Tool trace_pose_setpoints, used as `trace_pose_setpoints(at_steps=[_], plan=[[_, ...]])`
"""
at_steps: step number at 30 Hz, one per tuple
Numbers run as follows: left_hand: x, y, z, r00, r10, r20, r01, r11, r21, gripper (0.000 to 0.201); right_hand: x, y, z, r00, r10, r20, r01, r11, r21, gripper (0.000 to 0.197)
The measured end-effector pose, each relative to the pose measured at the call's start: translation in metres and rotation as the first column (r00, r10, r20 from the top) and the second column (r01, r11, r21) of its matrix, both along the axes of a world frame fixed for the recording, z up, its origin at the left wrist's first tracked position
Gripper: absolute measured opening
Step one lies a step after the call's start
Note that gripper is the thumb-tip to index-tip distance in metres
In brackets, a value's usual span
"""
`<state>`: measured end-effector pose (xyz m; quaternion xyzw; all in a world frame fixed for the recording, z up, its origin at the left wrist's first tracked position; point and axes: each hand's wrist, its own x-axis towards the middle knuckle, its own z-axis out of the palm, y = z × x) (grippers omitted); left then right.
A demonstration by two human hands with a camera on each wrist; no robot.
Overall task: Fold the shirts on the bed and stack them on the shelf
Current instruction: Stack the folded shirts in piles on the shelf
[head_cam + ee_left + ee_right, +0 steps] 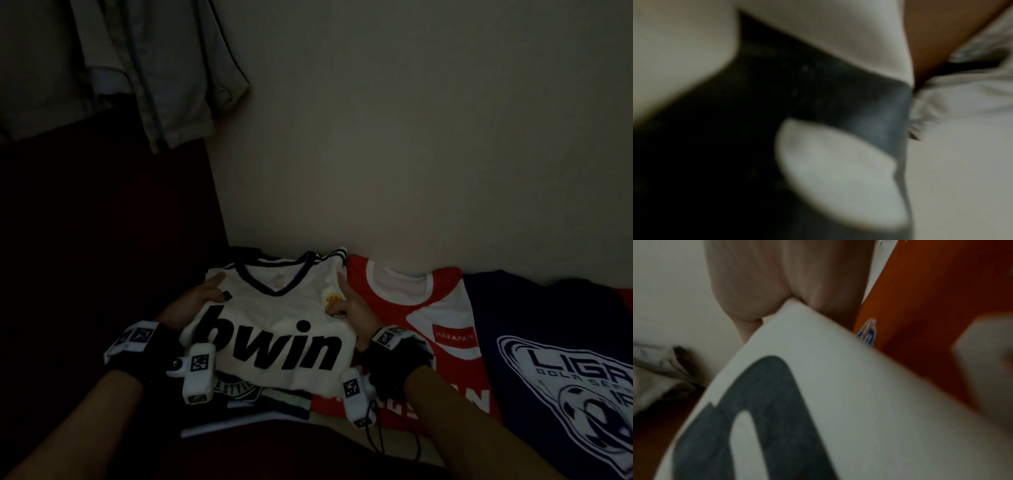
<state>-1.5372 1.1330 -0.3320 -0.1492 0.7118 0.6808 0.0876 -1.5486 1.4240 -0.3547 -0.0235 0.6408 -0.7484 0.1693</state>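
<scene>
1. Head view, dim room: white shirt (274,329) printed "bwin", folded to a narrow panel, lying face up on the bed (85,260) against the wall (411,137), partly over a dark folded shirt (246,397) nearer the body.
2. Left hand (195,301): at the white shirt's left edge, index finger stretched along the shoulder, remaining fingers tucked beneath the fabric; grip judged closed on that edge.
3. Right hand (356,308): at the right edge beside the crest, index finger pointing toward the collar, thumb on top, other fingers under; grip likewise holding the edge.
4. Right wrist view: blurred, two fingers (760,288) pressed at the fold of the white cloth, red fabric alongside. Left wrist view: too blurred to add anything firm.
5. Neighbouring items: red and white shirt (428,308) spread flat just right, touching the white one; navy shirt (548,342) with a football emblem further right; pale garments (154,75) hanging on the wall. Shelf not in view.
6. Step in hand, as judged: squaring or lifting the folded white shirt before stacking.
7. Handling notes: keep both edges level and taut so the tucked sleeves stay put; support from beneath, not by pinching corners; slippery jersey fabric likely to slide open if tilted; avoid dragging the red shirt along.
</scene>
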Motion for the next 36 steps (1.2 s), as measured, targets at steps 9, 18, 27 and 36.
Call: trace_pose_setpoints(at_steps=[9,18,27,36], plan=[[0.002,0.113,0.011,0.983,-0.166,-0.072,0.158,0.981,-0.111,0.068,0.037,0.118,-0.003,0.990,-0.140,-0.007,0.140,0.990,-0.006,0.077],[-0.032,0.188,0.062,0.922,-0.295,-0.253,0.287,0.956,-0.066,0.072,0.032,0.198,0.081,0.940,-0.311,-0.144,0.315,0.949,0.002,0.063],[-0.011,0.209,-0.026,0.987,-0.158,0.011,0.153,0.939,-0.308,0.078,0.039,0.211,-0.004,0.911,-0.381,0.158,0.315,0.890,0.329,0.077],[0.031,0.202,-0.043,0.994,0.006,0.107,0.040,0.904,-0.426,0.069,0.056,0.217,-0.048,0.883,-0.466,0.057,0.405,0.818,0.409,0.095]])
